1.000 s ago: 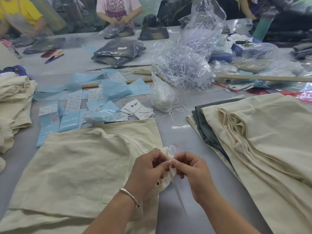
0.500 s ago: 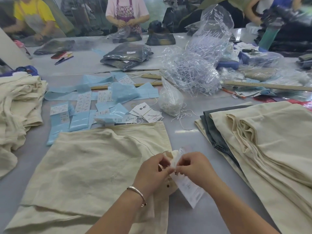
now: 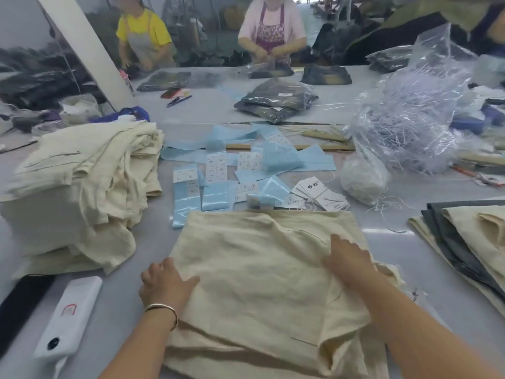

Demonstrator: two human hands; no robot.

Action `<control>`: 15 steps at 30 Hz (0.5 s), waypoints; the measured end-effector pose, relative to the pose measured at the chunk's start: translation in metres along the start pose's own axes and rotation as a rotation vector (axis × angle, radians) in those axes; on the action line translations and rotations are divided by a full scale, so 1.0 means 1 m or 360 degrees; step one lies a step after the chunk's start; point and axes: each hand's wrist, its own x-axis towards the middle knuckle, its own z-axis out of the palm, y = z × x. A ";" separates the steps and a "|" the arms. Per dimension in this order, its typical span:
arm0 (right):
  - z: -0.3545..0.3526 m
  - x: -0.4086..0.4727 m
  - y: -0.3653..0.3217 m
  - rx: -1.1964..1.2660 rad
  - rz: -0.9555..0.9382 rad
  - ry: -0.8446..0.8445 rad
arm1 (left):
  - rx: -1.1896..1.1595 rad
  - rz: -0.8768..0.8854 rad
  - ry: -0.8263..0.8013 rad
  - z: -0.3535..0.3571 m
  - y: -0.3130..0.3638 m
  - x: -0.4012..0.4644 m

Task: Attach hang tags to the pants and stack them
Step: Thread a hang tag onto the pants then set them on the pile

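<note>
I see my left hand (image 3: 166, 285) gripping the folded cream pants' (image 3: 259, 283) left edge, fingers (image 3: 153, 272) curled over the cloth. My right hand (image 3: 347, 258) lies flat on them, fingers (image 3: 337, 242) straight. A hang tag (image 3: 415, 295) peeks out just right of that wrist. Loose tags (image 3: 319, 193) lie on the tabletop (image 3: 396, 258) beyond my fingertips.

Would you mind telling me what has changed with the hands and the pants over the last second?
Both hands let go of the hang tag they were pinching at the waistband. The left hand moved left and now grips the left edge of the cream pants; the right hand moved up and rests flat on them. The tag now lies at the pants' right edge. The pants still lie folded in front of the person, with the stacks on either side unchanged.
</note>
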 end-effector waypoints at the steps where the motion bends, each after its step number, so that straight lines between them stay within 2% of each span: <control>1: -0.001 0.005 0.001 0.0106 -0.0039 0.0009 | -0.0040 -0.0059 -0.0064 0.000 -0.011 0.008; 5: -0.024 0.015 0.004 0.0442 -0.0086 -0.0120 | -0.0328 -0.0022 -0.0162 0.009 -0.025 0.026; 7: -0.028 0.014 0.004 0.0174 0.0054 0.0012 | -0.0622 0.0003 -0.0247 0.008 -0.025 0.028; 9: -0.021 0.008 0.003 -0.0425 0.0230 0.0205 | -0.1047 -0.0062 -0.0489 0.002 -0.024 0.029; 10: -0.014 0.006 -0.001 -0.0591 0.0247 0.0215 | -0.1275 -0.0105 -0.0637 -0.001 -0.025 0.029; 12: 0.001 0.001 -0.013 -0.0579 0.0106 0.0195 | -0.1588 -0.0191 -0.0973 -0.011 -0.025 0.027; 15: 0.023 -0.006 -0.032 -0.0590 -0.0144 0.0108 | -0.1751 -0.0193 -0.1341 -0.023 -0.026 0.024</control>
